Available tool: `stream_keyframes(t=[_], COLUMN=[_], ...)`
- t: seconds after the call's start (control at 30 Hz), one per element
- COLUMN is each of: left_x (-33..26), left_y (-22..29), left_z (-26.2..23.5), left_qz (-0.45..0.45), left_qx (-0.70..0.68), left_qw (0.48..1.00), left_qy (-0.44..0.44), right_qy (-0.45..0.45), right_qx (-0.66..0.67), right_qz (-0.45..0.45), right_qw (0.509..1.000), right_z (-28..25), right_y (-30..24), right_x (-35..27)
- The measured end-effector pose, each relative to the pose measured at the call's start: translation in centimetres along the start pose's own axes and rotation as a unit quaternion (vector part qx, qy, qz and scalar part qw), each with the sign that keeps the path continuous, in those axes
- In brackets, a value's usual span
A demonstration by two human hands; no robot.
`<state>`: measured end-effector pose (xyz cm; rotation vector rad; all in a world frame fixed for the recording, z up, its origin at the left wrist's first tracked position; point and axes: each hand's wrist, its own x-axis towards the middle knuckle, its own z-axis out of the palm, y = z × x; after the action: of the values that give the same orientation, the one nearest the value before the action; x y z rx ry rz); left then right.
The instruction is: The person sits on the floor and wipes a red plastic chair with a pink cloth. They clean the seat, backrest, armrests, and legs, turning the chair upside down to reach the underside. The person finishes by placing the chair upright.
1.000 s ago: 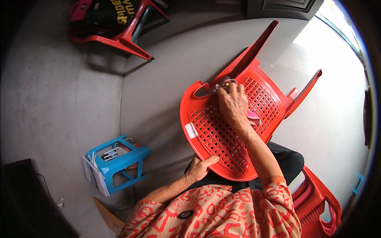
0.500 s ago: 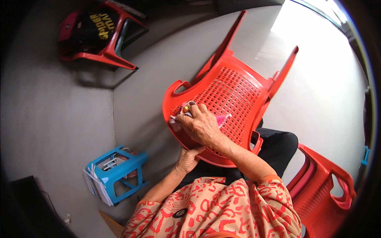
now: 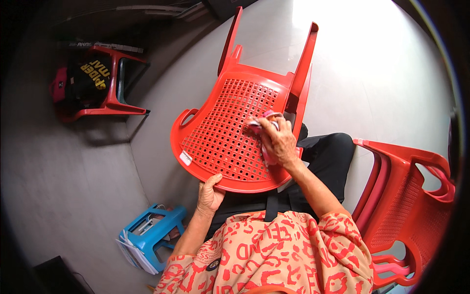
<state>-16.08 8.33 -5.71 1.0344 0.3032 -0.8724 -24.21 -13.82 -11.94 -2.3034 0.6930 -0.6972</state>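
A red plastic chair with a perforated back lies tilted across my lap, its legs pointing away from me. My left hand grips the chair's near rim, thumb on top and fingers out of sight underneath. My right hand is closed around a crumpled pink and white cloth, pressed on the right part of the perforated back. A small white label is stuck near the chair's left rim.
Several stacked red chairs stand close on my right. At lower left is a blue plastic stool with papers in it. Another red chair at upper left carries a black bag. A grey wall runs along the left.
My right hand has moved with the cloth from the left rim to the right side of the chair back, uncovering the white label. The chair has shifted left in view.
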Motion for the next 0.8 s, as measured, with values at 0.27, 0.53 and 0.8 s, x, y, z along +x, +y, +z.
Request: stream_keyframes(t=[0.27, 0.53, 0.8], left_x=[-0.7, -0.6, -0.2], left_y=[-4.4, -4.7, -4.1], left_z=[0.6, 1.4, 0.1], left_qz=[-0.187, -0.183, -0.181], left_qx=[0.054, 0.076, 0.087], left_qw=[0.976, 0.973, 0.977], left_qy=[-0.097, -0.115, -0.076], right_qy=[-0.020, -0.140, -0.245], right_qx=[-0.031, 0.081, 0.102], right_qz=[0.069, -0.015, 0.041], right_qw=[0.997, 0.987, 0.963], right_z=[-0.2, -6.1, -6.8], right_y=[0.2, -2.0, 6.6], right_x=[-1.1, -7.6, -9.9])
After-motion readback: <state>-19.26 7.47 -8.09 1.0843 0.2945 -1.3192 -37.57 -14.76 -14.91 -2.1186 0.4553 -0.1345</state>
